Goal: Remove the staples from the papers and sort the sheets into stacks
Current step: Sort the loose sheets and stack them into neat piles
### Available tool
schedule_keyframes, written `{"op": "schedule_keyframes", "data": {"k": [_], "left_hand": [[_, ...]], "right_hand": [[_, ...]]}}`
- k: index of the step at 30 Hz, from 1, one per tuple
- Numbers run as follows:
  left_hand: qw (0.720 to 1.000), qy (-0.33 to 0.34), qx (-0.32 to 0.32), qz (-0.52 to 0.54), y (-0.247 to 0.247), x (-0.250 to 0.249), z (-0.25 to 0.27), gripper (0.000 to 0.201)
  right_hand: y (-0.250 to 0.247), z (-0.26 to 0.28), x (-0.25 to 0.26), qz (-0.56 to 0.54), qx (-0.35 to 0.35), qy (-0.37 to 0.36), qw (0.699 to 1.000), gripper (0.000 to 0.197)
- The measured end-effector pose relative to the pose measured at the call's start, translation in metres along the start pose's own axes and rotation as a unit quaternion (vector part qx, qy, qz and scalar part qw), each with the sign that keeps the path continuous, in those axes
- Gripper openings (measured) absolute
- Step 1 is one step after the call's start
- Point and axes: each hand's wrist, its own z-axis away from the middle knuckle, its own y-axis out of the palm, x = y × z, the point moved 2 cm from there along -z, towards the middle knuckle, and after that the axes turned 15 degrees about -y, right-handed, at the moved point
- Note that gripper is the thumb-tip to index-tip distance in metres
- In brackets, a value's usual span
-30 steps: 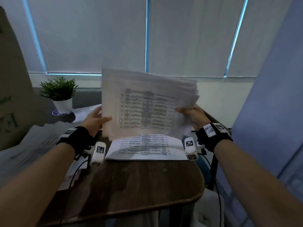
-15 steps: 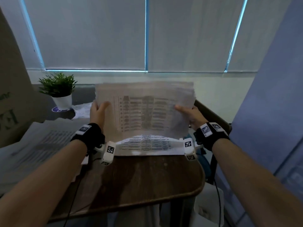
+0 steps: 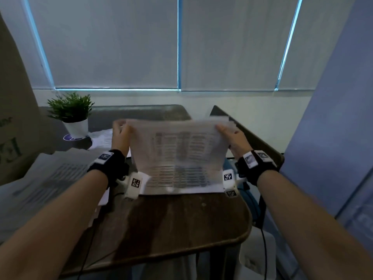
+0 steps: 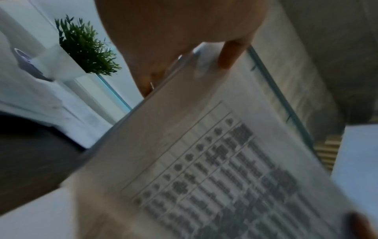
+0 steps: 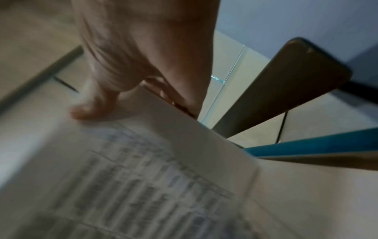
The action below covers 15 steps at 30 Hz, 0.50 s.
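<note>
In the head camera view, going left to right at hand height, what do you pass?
Potted plant → left hand → held sheaf of papers → right hand.

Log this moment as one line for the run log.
step: handling papers | left hand: grips bundle of sheets, left edge | right hand: grips right edge | bundle: tilted above desk | staple: not visible

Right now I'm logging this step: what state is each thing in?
held bundle of papers: lifted, tilted, gripped at both side edges
left hand: grips bundle's left edge
right hand: grips bundle's right edge
sheet on desk: lying flat
potted plant: upright
</note>
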Motion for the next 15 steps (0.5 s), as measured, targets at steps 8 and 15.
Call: {"op": "schedule_keyframes", "data": {"k": [8,15], "left_hand": [[0.998,0.053,-0.024,-0.039,0.022,-0.006,0.004,0.021],[0.997,0.077,-0.009,0.004,0.006,-0.024,-0.008,0.030]], "right_hand": [[0.025,-0.001,0.005,0.067,-0.046,-0.020,0.996,0.025],[0.012,-0.031,0.029,0.065,-0.036,-0.031,0.997,0.071]]}}
